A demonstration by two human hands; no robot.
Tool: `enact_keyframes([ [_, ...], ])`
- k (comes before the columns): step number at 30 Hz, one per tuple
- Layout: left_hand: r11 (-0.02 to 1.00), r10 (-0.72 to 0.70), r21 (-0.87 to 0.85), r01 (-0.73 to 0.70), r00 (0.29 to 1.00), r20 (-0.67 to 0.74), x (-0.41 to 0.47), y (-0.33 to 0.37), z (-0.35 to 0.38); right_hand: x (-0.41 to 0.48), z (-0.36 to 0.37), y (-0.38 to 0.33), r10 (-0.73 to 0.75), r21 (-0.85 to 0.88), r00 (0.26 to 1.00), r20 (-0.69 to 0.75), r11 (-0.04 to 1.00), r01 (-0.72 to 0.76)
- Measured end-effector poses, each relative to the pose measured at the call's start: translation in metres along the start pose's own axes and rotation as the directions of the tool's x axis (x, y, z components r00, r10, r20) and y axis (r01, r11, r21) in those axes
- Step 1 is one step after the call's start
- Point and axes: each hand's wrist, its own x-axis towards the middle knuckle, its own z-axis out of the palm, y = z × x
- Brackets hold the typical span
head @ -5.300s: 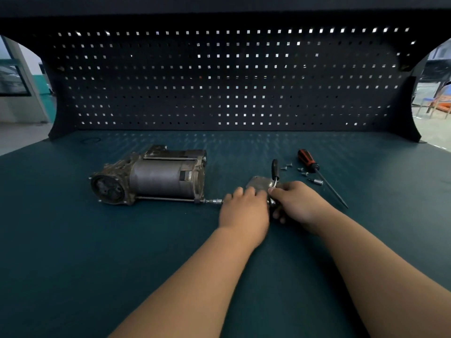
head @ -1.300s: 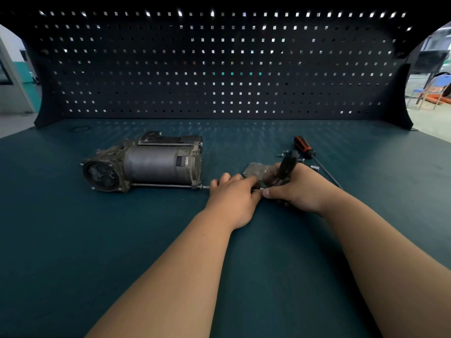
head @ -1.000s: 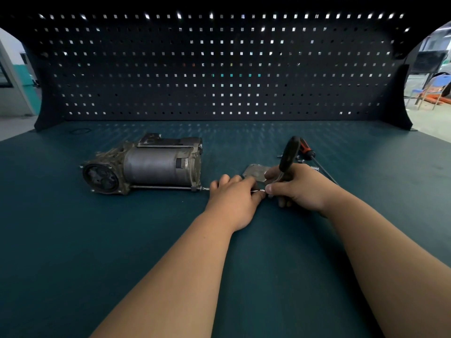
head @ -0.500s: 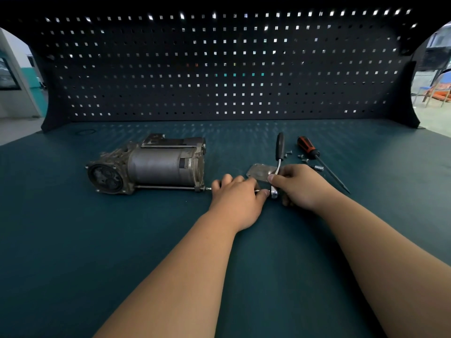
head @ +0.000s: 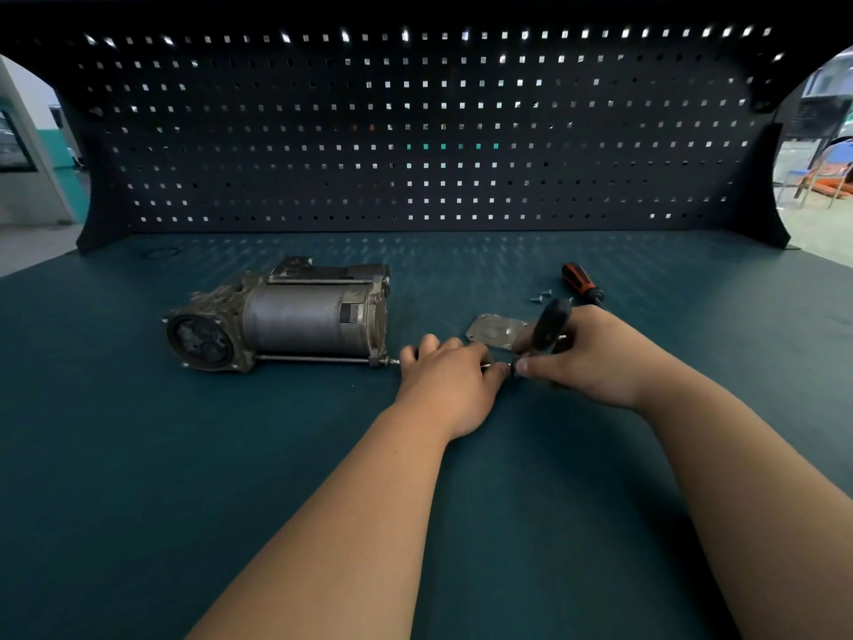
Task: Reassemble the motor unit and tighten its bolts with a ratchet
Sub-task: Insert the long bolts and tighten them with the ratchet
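1. A dark teal tabletop (head: 138,501) fills the lower part of the view.
2. A black pegboard (head: 415,131) with square holes stands upright along the tabletop's far edge, and light shows through the holes.
3. A screwdriver (head: 578,278) with an orange and black handle lies on the tabletop, right of centre.
4. A grey panel (head: 27,177) stands beyond the left edge, with a teal wall behind it.
5. Blurred orange furniture (head: 831,175) shows beyond the right edge.

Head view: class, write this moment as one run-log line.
step: bolt tightening | right hand: grips ratchet | left hand: holds extension bar at motor | cover plate, screwdriver, screws: lying behind hands
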Motion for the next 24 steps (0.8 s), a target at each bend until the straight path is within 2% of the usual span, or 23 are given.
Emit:
enact_keyframes([
  [3, 1.0, -0.002, -0.003, 0.002, 1.0, -0.006, -0.001, 0.0, 0.0, -0.003, -0.003, -0.002, -0.02, -0.021, 0.998, 0.055, 1.0, 0.022],
  [12, 0.998, -0.002, -0.057, -0.002, 0.998, -0.063, -0.003, 0.001, 0.001, 0.01, 0.015, 0.003, 0.143, 0.17, 0.976, -0.165, 0.979, -0.114],
  [17, 0.997, -0.007, -0.082, 0.0, 0.996, -0.084, -0.003, -0.001, 0.001, 0.026, 0.022, 0.007, 0.27, 0.074, 0.954, -0.129, 0.962, -0.262],
  [24, 0.999, -0.007, -0.046, 0.004, 0.999, -0.048, -0.003, 0.001, 0.001, 0.028, 0.023, 0.011, 0.253, 0.073, 0.961, -0.113, 0.967, -0.245],
])
